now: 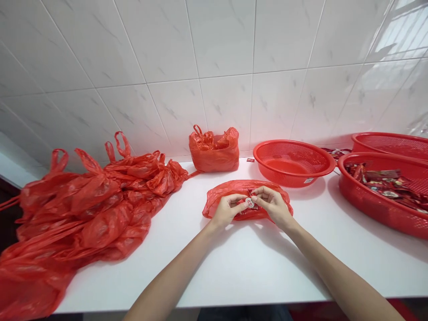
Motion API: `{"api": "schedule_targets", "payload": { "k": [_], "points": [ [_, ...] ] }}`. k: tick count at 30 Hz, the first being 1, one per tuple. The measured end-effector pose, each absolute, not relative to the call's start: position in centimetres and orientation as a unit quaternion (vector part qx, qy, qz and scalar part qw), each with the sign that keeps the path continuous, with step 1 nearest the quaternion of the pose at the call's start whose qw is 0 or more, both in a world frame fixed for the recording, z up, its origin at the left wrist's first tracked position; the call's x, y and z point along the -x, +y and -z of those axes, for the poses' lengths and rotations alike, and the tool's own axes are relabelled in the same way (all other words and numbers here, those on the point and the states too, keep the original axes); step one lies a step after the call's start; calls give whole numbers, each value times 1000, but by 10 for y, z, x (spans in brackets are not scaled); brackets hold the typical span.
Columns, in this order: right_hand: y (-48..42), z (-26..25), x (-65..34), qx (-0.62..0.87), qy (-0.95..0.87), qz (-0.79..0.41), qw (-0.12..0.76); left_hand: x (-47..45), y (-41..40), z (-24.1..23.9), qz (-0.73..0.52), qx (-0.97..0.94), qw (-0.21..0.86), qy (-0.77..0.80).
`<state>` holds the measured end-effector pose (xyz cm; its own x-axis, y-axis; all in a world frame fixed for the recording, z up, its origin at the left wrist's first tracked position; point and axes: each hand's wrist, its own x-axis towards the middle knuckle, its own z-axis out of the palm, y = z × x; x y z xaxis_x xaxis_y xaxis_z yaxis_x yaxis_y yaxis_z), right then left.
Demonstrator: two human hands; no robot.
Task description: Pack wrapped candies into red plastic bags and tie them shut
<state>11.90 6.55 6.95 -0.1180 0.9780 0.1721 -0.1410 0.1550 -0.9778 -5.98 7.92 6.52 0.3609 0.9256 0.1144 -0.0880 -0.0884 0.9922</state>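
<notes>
A small red packet with a white round mark (249, 203) is pinched between the fingertips of my left hand (230, 208) and my right hand (271, 205). Both hands are closed on it, one at each side. Right beneath them a red plastic bag (216, 196) lies spread on the white table, its mouth loose around my fingers. What lies inside the bag is mostly hidden by the hands and the film.
Red plastic bags (110, 200) are heaped at left. An upright red bag (214, 154) stands by the tiled wall. Right of it are a round red basket (294, 162), a tiny red packet (250, 160) and a larger basket (374, 214) of wrapped packets, with another basket (388, 138) behind.
</notes>
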Motion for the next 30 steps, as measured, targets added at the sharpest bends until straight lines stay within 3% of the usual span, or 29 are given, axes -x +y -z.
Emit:
{"api": "schedule_targets", "payload": {
  "k": [15, 24, 30],
  "points": [
    [64, -69, -116, 360, -581, -535, 496, 68, 76, -66, -480, -574, 561, 354],
    [72, -57, -123, 523, -623, -354, 462, 75, 77, -64, -507, -649, 343, 452],
    [72, -65, -136, 522, -706, -196, 438, 78, 73, -70, -406, -766, 261, 425]
  ]
}}
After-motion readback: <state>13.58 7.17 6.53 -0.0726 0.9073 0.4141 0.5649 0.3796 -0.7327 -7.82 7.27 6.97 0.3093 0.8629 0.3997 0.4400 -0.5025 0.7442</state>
